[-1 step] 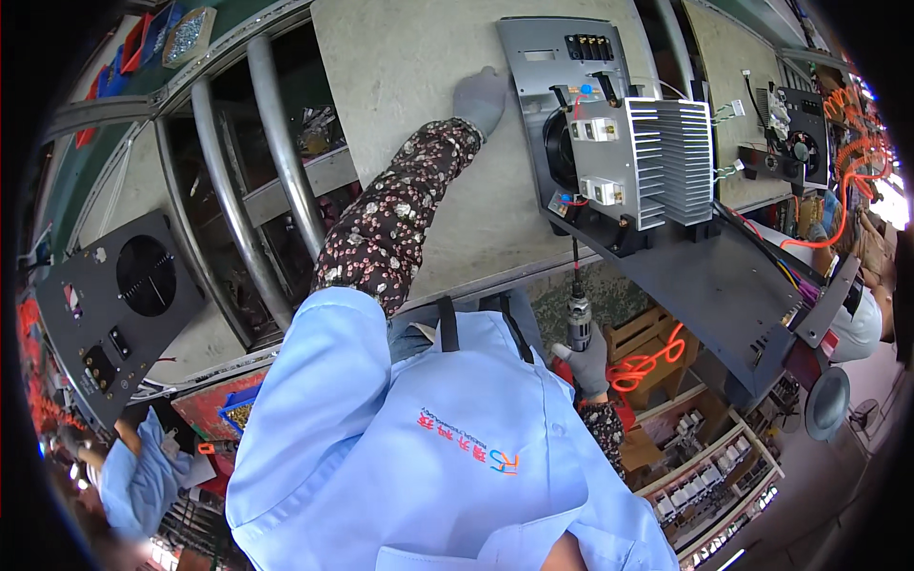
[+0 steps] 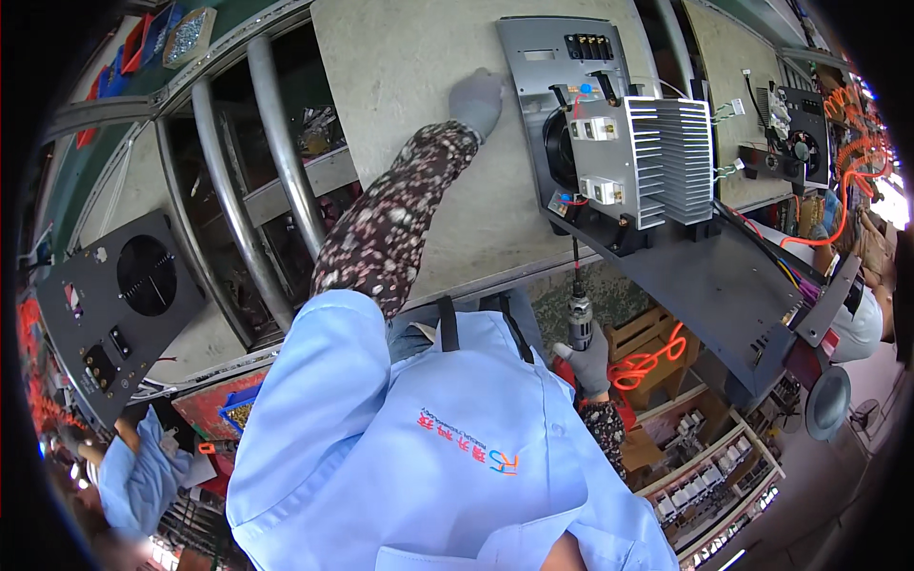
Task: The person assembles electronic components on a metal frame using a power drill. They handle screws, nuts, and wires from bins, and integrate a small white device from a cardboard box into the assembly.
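My left hand, in a grey glove, rests over the board just left of an upright grey metal panel. Its fingers look curled in, and whatever they hold, if anything, is hidden. To the right of that panel sits a finned silver heat sink with white components on its plate and a black fan behind. Lower down, my gloved right hand grips a power screwdriver. Its long bit points up toward the underside of the assembly; whether the tip touches is not clear. A dark flat panel slopes down to the right.
Metal rollers run left of the board. Another dark panel with a round opening lies at far left. A similar assembly stands at right, near orange coiled hoses. Co-workers are at both sides. Parts bins line the upper left.
My left hand has shifted very slightly left, away from the grey panel's edge. The right hand and screwdriver look almost unmoved.
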The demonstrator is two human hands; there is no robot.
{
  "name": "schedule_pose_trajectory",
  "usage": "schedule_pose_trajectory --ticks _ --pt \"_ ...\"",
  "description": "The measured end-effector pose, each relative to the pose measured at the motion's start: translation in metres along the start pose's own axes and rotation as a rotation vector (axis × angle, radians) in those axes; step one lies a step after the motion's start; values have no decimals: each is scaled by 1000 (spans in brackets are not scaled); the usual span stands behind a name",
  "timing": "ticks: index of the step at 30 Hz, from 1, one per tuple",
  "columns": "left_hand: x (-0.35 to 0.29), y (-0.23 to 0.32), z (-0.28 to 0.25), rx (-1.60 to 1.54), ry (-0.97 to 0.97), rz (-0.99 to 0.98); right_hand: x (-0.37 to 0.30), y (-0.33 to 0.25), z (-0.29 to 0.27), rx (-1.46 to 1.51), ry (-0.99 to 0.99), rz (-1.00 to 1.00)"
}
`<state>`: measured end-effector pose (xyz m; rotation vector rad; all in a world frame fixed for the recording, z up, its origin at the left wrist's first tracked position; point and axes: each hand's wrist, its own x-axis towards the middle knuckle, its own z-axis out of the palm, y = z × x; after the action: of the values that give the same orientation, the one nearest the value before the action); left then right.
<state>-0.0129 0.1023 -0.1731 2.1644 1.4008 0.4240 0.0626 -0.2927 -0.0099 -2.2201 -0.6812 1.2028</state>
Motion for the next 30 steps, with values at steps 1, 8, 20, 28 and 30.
schedule_pose_trajectory --ticks 1,8,20,28,30 --pt "-17 7 -16 -100 78 -3 -1 -1 -2 -9 2 7" --pt "-143 88 -68 -989 -357 45 17 11 -13 -236 24 -80" --pt "-132 80 -33 -921 -515 206 18 22 -11 -210 -14 -51" --pt "-128 74 -40 -895 -671 361 23 30 -12 -52 -47 -29" --pt "-131 74 -43 -774 -621 411 27 28 -12 18 -80 -17"
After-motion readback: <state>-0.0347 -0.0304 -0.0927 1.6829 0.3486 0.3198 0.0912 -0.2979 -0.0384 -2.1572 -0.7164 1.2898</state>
